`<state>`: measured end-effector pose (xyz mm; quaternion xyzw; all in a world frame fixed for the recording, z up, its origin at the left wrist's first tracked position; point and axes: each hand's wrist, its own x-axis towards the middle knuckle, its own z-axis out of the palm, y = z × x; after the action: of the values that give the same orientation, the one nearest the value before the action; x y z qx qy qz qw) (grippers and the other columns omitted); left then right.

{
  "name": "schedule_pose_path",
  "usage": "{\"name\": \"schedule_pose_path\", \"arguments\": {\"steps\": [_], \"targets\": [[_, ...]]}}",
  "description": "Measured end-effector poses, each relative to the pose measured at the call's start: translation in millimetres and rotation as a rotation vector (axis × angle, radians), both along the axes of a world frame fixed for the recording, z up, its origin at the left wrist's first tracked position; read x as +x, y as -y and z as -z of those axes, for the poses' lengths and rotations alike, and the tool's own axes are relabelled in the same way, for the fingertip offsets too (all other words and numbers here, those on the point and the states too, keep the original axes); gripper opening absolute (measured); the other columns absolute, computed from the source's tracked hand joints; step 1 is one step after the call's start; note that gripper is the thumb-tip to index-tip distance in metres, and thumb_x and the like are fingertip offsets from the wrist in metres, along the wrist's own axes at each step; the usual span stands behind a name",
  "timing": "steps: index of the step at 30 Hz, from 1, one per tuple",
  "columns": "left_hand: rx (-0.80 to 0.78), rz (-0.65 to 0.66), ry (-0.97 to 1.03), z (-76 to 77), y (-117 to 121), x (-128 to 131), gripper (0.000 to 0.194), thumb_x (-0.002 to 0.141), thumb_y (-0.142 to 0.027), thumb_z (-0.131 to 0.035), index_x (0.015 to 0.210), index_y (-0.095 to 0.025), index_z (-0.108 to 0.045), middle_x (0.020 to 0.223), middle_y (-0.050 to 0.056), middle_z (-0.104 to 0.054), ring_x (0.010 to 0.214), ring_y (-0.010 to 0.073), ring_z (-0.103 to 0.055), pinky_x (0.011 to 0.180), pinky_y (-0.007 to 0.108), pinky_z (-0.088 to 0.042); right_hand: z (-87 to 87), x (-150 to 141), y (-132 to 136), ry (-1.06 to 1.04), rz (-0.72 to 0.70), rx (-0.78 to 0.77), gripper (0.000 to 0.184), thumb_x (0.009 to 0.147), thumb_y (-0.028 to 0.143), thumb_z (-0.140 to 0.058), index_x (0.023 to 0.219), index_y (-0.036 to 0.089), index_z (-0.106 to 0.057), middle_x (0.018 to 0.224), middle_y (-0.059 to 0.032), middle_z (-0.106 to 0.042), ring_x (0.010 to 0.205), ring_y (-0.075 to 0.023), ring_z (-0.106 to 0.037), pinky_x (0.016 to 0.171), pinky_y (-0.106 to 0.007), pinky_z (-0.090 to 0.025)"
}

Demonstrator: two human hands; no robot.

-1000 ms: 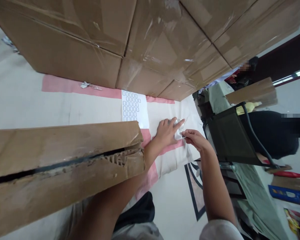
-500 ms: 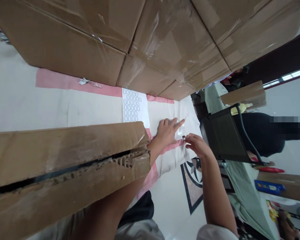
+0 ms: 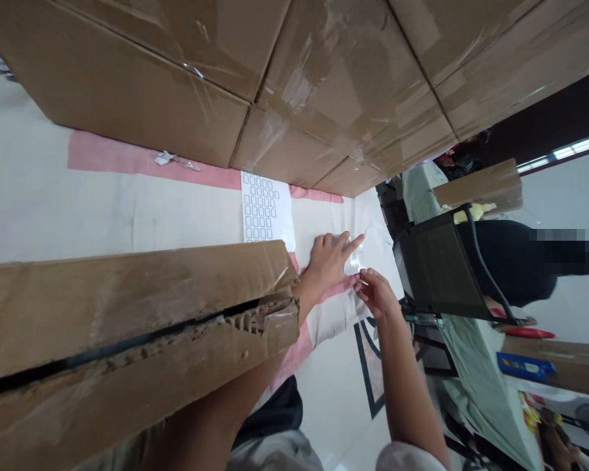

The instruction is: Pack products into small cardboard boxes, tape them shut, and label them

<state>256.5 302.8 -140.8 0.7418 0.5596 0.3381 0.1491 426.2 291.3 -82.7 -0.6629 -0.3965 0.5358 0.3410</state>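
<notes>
My left hand (image 3: 328,260) lies on the cloth-covered table with its fingers spread. Its fingers rest at a piece of clear plastic (image 3: 356,254), which looks like a small bag. Close beside it, my right hand (image 3: 377,292) pinches thumb and finger together at the near edge of the plastic. What the right fingertips hold is too small and covered to make out. A white sheet printed with rows of small outlined boxes (image 3: 260,209) lies to the left of my left hand. My left forearm passes partly behind a torn cardboard box (image 3: 142,314).
Taped cardboard cartons (image 3: 319,85) stand stacked along the table's far side. Scraps of clear plastic and paper (image 3: 177,160) lie by them on the pink stripe. At right, a person in dark clothes (image 3: 505,261) sits in a chair (image 3: 432,261), near a green-covered table (image 3: 481,366).
My right hand has moved slightly left, to the plastic's edge. The small dark piece seen at its fingertips before no longer shows. My left hand stays spread in place.
</notes>
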Motion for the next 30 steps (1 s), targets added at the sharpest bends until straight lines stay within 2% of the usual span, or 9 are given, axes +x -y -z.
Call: {"name": "schedule_pose_path", "arguments": {"steps": [7, 11, 15, 20, 23, 27, 30], "targets": [[-0.012, 0.000, -0.010, 1.5, -2.8, 1.8, 0.098, 0.081, -0.066, -0.070, 0.164, -0.034, -0.026, 0.160, 0.004, -0.044, 0.114, 0.0313, -0.050, 0.094, 0.044, -0.037, 27.7, 4.1, 8.5, -0.112, 0.039, 0.141, 0.053, 0.063, 0.047, -0.094, 0.068, 0.019, -0.049, 0.064, 0.0041, -0.061, 0.046, -0.0037, -0.049, 0.032, -0.010, -0.028], [-0.012, -0.010, -0.003, 0.8, -2.3, 1.4, 0.104, 0.078, -0.067, -0.073, 0.164, -0.032, -0.025, 0.160, 0.006, -0.044, 0.115, 0.0317, -0.050, 0.095, 0.044, -0.038, 37.3, 4.3, 11.0, -0.167, 0.052, 0.173, 0.050, 0.064, 0.042, -0.094, 0.068, 0.019, -0.050, 0.066, 0.0030, -0.063, 0.048, -0.0049, -0.052, 0.033, -0.011, -0.030], [0.001, -0.016, 0.010, -0.3, -1.7, 1.5, 0.102, 0.079, -0.067, -0.073, 0.163, -0.030, -0.028, 0.157, 0.007, -0.046, 0.114, 0.0326, -0.051, 0.095, 0.045, -0.039, 43.2, 0.3, 11.8, -0.190, 0.056, 0.218, 0.048, 0.065, 0.037, -0.093, 0.067, 0.018, -0.049, 0.064, 0.0018, -0.063, 0.045, -0.0056, -0.050, 0.033, -0.013, -0.027], [0.025, 0.002, 0.042, 3.2, -1.5, 0.2, 0.092, 0.085, -0.068, -0.065, 0.161, -0.028, -0.033, 0.157, 0.010, -0.046, 0.115, 0.0346, -0.052, 0.094, 0.047, -0.039, 52.9, -12.4, 22.8, -0.186, 0.118, 0.432, 0.047, 0.076, 0.045, -0.086, 0.072, 0.019, -0.046, 0.071, 0.0031, -0.067, 0.044, -0.0039, -0.049, 0.039, -0.015, -0.031], [0.055, 0.036, 0.090, 5.7, 0.1, -1.6, 0.088, 0.086, -0.063, -0.066, 0.159, -0.025, -0.036, 0.161, 0.013, -0.042, 0.127, 0.0372, -0.048, 0.099, 0.049, -0.037, 56.6, -18.3, 31.3, -0.186, 0.121, 0.561, 0.039, 0.086, 0.052, -0.074, 0.081, 0.021, -0.053, 0.073, 0.0019, -0.069, 0.047, -0.0069, -0.055, 0.042, -0.017, -0.034], [0.144, 0.125, 0.168, 2.6, 3.9, -4.4, 0.069, 0.088, -0.041, -0.068, 0.153, -0.027, -0.046, 0.164, 0.012, -0.038, 0.147, 0.0354, -0.033, 0.111, 0.051, -0.032, 57.1, -19.9, 35.1, -0.204, 0.111, 0.570, 0.038, 0.089, 0.057, -0.067, 0.090, 0.021, -0.059, 0.073, 0.0022, -0.067, 0.046, -0.0093, -0.057, 0.042, -0.020, -0.034], [0.206, 0.196, 0.233, -1.5, 5.4, -6.0, 0.045, 0.092, -0.035, -0.064, 0.136, -0.028, -0.063, 0.159, 0.010, -0.044, 0.146, 0.0326, -0.036, 0.111, 0.051, -0.032, 58.0, -21.1, 35.5, -0.183, 0.099, 0.599, 0.039, 0.090, 0.059, -0.065, 0.091, 0.020, -0.061, 0.069, 0.0028, -0.064, 0.046, -0.0092, -0.056, 0.042, -0.020, -0.032]]}}
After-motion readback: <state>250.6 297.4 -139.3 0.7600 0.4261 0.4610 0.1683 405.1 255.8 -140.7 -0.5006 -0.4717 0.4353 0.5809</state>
